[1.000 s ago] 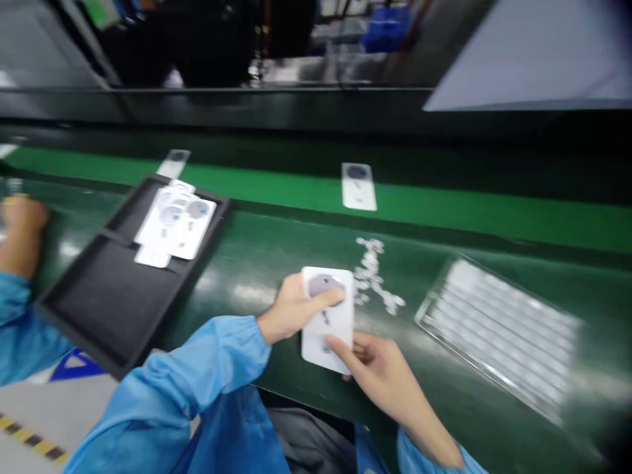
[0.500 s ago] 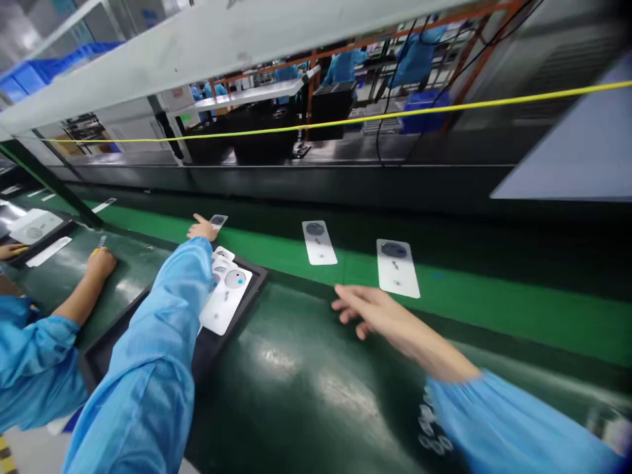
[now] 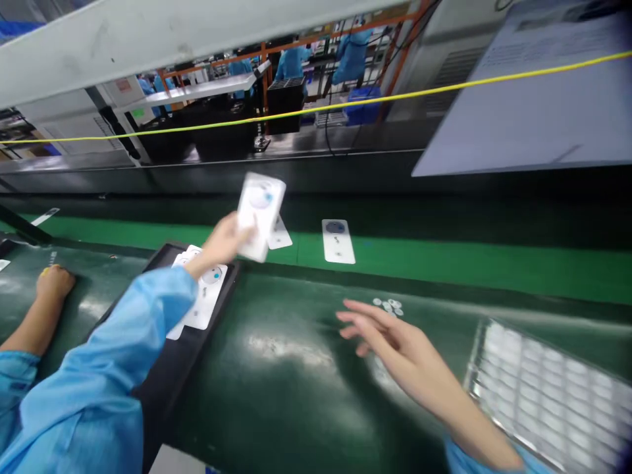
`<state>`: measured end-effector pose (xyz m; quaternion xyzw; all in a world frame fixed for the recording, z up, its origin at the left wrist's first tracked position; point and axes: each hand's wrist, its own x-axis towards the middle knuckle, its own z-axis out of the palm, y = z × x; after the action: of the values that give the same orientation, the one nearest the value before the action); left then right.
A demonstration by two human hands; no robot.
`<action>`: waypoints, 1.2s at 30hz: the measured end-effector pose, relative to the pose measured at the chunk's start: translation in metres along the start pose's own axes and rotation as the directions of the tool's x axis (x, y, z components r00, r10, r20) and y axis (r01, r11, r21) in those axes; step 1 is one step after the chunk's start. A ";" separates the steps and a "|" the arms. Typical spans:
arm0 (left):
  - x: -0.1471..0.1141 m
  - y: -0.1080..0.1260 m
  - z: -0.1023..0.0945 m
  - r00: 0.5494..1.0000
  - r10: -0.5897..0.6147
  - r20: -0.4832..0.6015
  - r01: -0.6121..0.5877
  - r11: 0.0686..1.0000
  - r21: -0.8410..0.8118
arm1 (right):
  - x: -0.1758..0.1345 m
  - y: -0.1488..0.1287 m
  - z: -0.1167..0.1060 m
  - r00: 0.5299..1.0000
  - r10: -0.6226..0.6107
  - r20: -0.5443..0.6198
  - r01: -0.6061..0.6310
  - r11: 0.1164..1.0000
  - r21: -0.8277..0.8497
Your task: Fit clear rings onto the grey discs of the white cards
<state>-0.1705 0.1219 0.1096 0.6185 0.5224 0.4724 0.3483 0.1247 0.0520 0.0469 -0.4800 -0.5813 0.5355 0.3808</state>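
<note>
In my left hand (image 3: 223,241) is a white phone back cover (image 3: 257,227) with a large ring and a blue dot near its top. The fingers grip its lower left part, and it is tilted and a little blurred above the green belt (image 3: 419,263). Behind it, another cover (image 3: 280,237) lies partly hidden on the belt. One more cover (image 3: 338,247) with a dark round area lies to the right. Below my left arm, several white covers (image 3: 205,303) overlap in a black tray (image 3: 165,388). My right hand (image 3: 397,342) hovers over the bench, empty, fingers apart.
Small round clear pieces (image 3: 389,306) lie beyond my right hand. A clear tray of white pieces (image 3: 548,395) stands at the right. A co-worker's hand (image 3: 55,282) rests on the bench at far left. A yellow cord (image 3: 296,115) crosses above the belt.
My left hand has come away from the belt behind the tray and moved right, with a cover raised in it. The view has swung right, bringing the clear tray and round pieces into sight.
</note>
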 end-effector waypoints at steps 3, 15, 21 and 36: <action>-0.080 0.007 0.050 0.929 -0.123 0.348 0.188 0.969 -0.160 | -0.024 -0.009 0.020 0.993 -0.114 -0.014 0.115 0.992 0.054; -0.204 -0.013 0.165 0.864 -0.491 0.116 0.468 0.696 -0.545 | -0.119 0.061 0.016 0.982 -0.045 0.182 0.061 0.995 -0.085; -0.215 -0.020 0.185 0.910 -0.412 -0.046 0.376 0.868 -0.325 | -0.125 0.069 0.005 0.846 -0.530 -0.051 0.429 0.735 -0.525; -0.233 -0.026 0.181 0.906 -0.384 0.177 0.422 0.807 -0.412 | -0.118 0.066 0.003 0.841 -0.529 0.109 0.452 0.578 -0.680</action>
<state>-0.0092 -0.0880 -0.0219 0.4176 0.5056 0.4669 0.5933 0.1615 -0.0645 -0.0107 -0.4328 -0.8244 0.1309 0.3406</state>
